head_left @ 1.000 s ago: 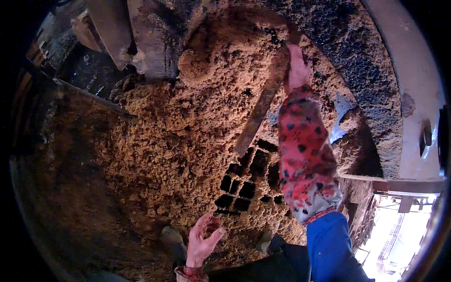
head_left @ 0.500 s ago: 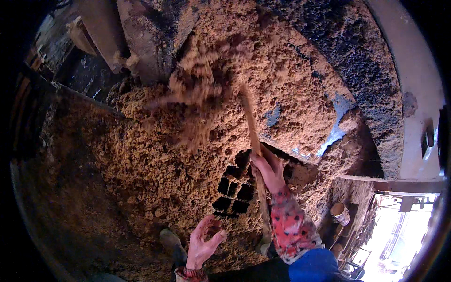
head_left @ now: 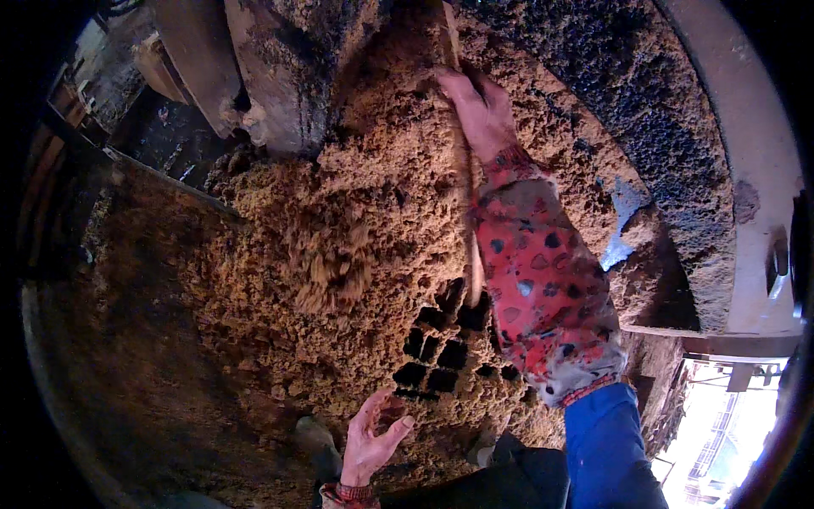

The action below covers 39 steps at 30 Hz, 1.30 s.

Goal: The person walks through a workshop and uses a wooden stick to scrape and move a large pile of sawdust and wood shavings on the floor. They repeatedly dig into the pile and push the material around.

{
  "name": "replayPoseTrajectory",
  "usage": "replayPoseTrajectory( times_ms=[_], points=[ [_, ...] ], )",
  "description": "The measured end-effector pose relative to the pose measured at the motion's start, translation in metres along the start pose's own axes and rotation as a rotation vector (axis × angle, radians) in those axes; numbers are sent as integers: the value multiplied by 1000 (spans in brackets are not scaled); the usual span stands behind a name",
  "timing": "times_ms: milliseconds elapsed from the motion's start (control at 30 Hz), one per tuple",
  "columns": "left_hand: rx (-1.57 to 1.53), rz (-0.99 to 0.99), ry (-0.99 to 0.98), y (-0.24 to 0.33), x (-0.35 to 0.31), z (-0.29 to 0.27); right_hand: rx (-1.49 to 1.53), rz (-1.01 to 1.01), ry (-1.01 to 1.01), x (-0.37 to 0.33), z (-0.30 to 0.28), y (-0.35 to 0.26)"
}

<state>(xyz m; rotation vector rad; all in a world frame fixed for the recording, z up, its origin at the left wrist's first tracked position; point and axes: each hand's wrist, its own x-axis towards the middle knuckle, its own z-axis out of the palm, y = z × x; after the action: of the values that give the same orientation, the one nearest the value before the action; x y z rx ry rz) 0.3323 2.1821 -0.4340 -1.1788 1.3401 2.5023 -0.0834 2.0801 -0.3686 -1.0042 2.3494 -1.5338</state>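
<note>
The stick (head_left: pixel 474 246) runs near to far down the middle of the crumbly brown heap (head_left: pixel 271 263), its near end by the dark square holes (head_left: pixel 452 355). At far left, a dark trough (head_left: pixel 161 136) and an upright metal plate (head_left: pixel 275 72) wall in the heap. Near, toward the middle, the left hand (head_left: pixel 368 445) hangs with fingers loosely curled, thumb apart, apparently empty, perhaps for balance. The right hand (head_left: pixel 485 110) closes around the stick toward its far part, likely for control at full reach; its sleeve (head_left: pixel 547 271) blocks some heap. Rightward, a curved wall (head_left: pixel 733 144) bounds everything.
</note>
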Motion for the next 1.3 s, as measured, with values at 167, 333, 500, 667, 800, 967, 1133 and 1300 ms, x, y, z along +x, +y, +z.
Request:
replayPoseTrajectory(
  times_ms=[167,333,500,667,800,967,1133,1300],
  points=[
    [31,34,45,11,1,-8,-128,54,98,-3,-53,1],
    [113,88,-4,10,13,-6,-67,146,304,-5,-144,48],
    [42,84,31,6,14,-16,211,268,267,-81,-120,85],
    [36,160,-23,15,21,0,183,253,112,-146,-67,44],
    [109,142,69,11,12,-18,255,196,41,-142,22,-5],
    [91,156,41,13,14,-6,64,20,73,-69,21,-25],
    [54,197,0,11,17,7,-246,149,208,-7,-35,34],
    [216,227,62,14,12,-9,-20,223,368,-83,-91,86]
  ],
)
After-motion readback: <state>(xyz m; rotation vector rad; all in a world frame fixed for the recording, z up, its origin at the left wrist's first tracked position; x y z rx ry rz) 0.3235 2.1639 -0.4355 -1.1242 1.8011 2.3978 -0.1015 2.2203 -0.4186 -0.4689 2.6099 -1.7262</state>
